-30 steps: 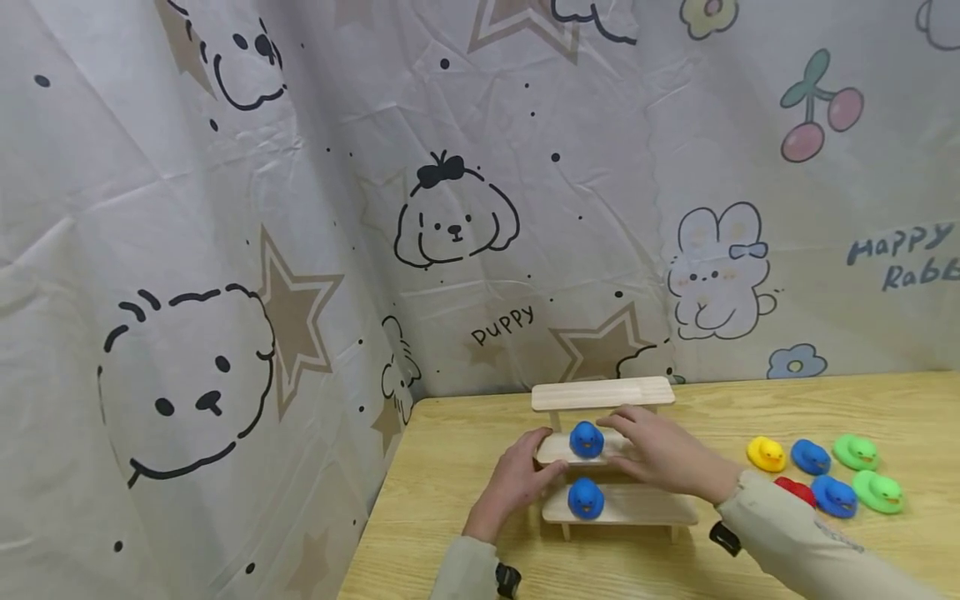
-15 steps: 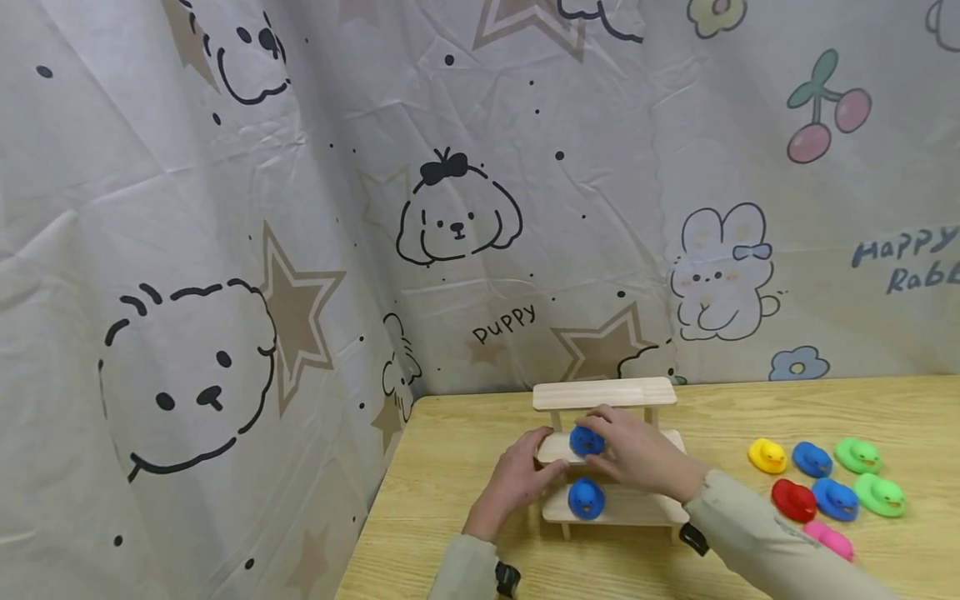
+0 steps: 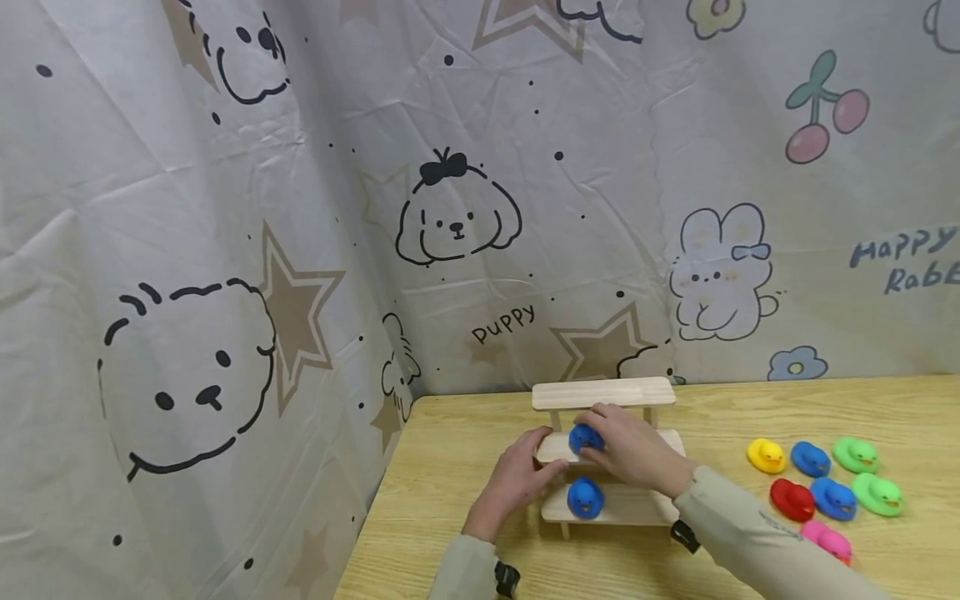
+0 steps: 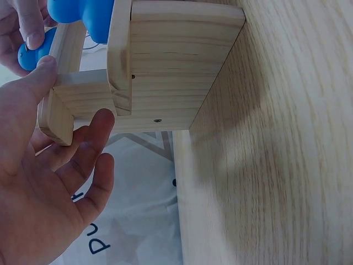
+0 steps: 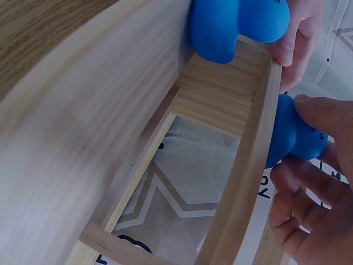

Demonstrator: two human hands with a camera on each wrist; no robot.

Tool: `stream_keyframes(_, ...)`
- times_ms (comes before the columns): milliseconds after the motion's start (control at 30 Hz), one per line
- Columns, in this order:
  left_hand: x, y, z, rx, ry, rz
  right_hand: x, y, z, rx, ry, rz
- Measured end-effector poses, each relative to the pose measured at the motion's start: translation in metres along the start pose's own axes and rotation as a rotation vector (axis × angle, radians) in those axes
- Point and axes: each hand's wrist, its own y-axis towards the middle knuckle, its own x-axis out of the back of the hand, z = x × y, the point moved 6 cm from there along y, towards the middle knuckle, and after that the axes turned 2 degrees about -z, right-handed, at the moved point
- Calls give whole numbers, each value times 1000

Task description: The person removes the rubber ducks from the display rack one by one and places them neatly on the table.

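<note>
A three-tier wooden display shelf (image 3: 603,393) stands at the back of the table. My left hand (image 3: 517,477) grips the left end of its middle tier (image 4: 55,118), thumb on top and fingers beneath. On that tier sits a blue rubber duck (image 3: 582,439), which my right hand (image 3: 636,446) pinches from the right side. The right wrist view shows thumb and fingers around this duck (image 5: 300,135). Another blue duck (image 3: 585,498) sits on the left part of the bottom tier, touched by neither hand.
To the right on the table are more ducks: yellow (image 3: 767,456), red (image 3: 792,499), pink (image 3: 827,540), two blue, one of them at the back (image 3: 811,458), and two green, one in front (image 3: 878,494). A patterned curtain (image 3: 480,208) hangs behind and to the left.
My right hand has moved left from beside the middle-tier duck and now pinches it. My left hand has stayed on the shelf end.
</note>
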Motion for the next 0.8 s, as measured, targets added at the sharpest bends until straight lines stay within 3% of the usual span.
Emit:
stream_keyframes(367,0,-1,-1,2,4,-6,21,-12,4,20,4,-14)
stream_keyframes(800,-1,-1,0,6,10,-14,68,-53,-14,41,-46,-35)
